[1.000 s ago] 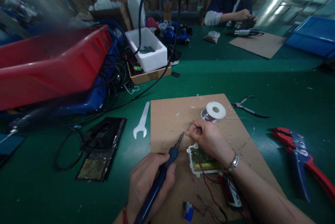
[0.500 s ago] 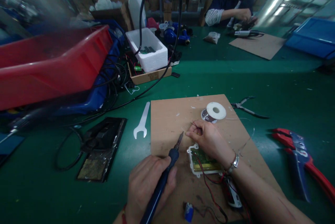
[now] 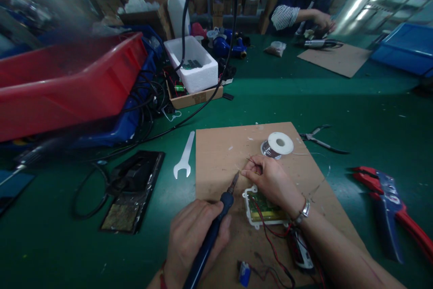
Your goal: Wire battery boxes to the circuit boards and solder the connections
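My left hand [image 3: 199,230] is closed round the dark blue handle of a soldering iron [image 3: 211,230]. The iron's tip points up to the fingertips of my right hand [image 3: 270,181], which pinch a thin wire [image 3: 249,159]; its far end is too fine to follow. Below that hand lies a circuit board in a white frame [image 3: 262,212], partly covered by the wrist. Red and black leads [image 3: 270,239] run from the board toward a cylindrical battery [image 3: 302,253] and a small blue part [image 3: 244,273]. A spool of solder [image 3: 279,144] stands just beyond my right hand.
A brown board [image 3: 216,153] lies under the work. Around it are a wrench [image 3: 184,158], pliers [image 3: 318,139], red-handled cutters [image 3: 385,203] and a soldering stand [image 3: 131,194]. A red bin [image 3: 74,77] and foam box [image 3: 199,75] stand behind. A co-worker [image 3: 297,9] sits opposite.
The soldering iron and both hands stay in nearly the same pose, with only a slight shift of the whole view. The co-worker's hand has moved a little to the right.
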Demonstrator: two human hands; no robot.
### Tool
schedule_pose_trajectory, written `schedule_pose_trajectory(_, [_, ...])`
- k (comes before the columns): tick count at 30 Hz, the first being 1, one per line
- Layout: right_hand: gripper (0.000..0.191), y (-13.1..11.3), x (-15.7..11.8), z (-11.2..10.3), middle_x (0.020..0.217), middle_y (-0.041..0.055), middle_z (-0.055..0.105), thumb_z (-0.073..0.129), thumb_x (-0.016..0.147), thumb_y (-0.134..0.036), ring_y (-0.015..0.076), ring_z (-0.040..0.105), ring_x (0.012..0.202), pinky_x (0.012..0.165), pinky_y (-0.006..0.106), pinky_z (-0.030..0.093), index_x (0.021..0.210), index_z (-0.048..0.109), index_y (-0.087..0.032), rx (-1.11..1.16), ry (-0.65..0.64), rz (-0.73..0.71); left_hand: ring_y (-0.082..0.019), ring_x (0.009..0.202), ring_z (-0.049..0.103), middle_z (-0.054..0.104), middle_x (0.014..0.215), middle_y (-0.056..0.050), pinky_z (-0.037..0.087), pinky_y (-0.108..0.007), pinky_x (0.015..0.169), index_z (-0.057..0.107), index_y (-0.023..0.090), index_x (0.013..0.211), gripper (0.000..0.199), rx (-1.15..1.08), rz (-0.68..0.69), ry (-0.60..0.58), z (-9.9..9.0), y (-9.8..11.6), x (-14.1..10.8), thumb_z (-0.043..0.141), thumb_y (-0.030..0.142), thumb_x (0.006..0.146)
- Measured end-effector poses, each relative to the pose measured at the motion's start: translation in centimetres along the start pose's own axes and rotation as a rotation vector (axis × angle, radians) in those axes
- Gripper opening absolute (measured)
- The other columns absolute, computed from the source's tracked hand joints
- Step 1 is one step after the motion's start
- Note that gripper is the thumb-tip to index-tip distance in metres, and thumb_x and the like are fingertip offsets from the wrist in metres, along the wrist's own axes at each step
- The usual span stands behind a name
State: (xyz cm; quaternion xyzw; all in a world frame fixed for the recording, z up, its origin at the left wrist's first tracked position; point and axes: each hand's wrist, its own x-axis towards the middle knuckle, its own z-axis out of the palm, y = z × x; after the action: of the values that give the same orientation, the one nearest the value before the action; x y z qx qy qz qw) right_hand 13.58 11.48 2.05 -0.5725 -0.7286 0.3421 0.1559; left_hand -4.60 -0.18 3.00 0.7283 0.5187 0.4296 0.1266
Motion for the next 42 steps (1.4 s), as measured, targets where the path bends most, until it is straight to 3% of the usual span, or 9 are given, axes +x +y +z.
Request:
schedule_pose_trajectory(21, [0.012, 0.2, 0.0, 0.1, 0.065, 0.0014, 0.059, 0.06, 0.077, -0.022, 0.0133, 0.051, 0.058, 0.054, 0.026, 0.035, 0.065, 0.058, -0.018, 0.031, -0.017, 0.004, -0.011, 0.064, 0.059, 0.065, 0.074, -0.001, 0.047, -0.025, 0.061, 0.061, 0.014, 0.093, 0.014, 0.034, 0.0, 0.001, 0.0, -0.2, -0.1, 0.06, 0.008, 0.08])
schedule_pose_trajectory(28, [0.012, 0.4, 0.1, 0.2, 0.065, 0.0013, 0.059, 0.06, 0.076, -0.023, 0.0133, 0.051, 0.058, 0.054, 0.026, 0.034, 0.065, 0.058, -0.019, 0.026, -0.019, 0.01, -0.01, 0.064, 0.059, 0.064, 0.073, -0.001, 0.047, -0.023, 0.062, 0.061, 0.014, 0.09, 0.012, 0.04, 0.001, 0.054, -0.2, -0.1, 0.1, 0.061, 0.008, 0.08])
schedule_pose_trajectory(36, [0.013, -0.5, -0.4, -0.2, 0.067, 0.001, 0.057, 0.058, 0.079, -0.024, 0.0147, 0.051, 0.062, 0.058, 0.027, 0.035, 0.067, 0.056, -0.019, -0.076, 0.033, -0.094, -0.009, 0.063, 0.06, 0.064, 0.075, 0.0, 0.048, -0.022, 0.061, 0.061, 0.015, 0.093, 0.015, 0.065, -0.024, 0.071, -0.7, -0.4, 0.0, 0.063, 0.01, 0.079])
schedule_pose_trajectory(42, [0.03, -0.8, -0.8, -0.4, 0.068, 0.003, 0.057, 0.037, 0.092, -0.029, 0.0165, 0.052, 0.065, 0.06, 0.028, 0.036, 0.07, 0.054, -0.019, -0.084, 0.063, -0.108, -0.01, 0.064, 0.061, 0.065, 0.075, -0.001, 0.048, -0.022, 0.061, 0.061, 0.016, 0.093, 0.014, 0.057, -0.026, 0.093, -0.7, -0.4, 0.0, 0.062, 0.01, 0.08])
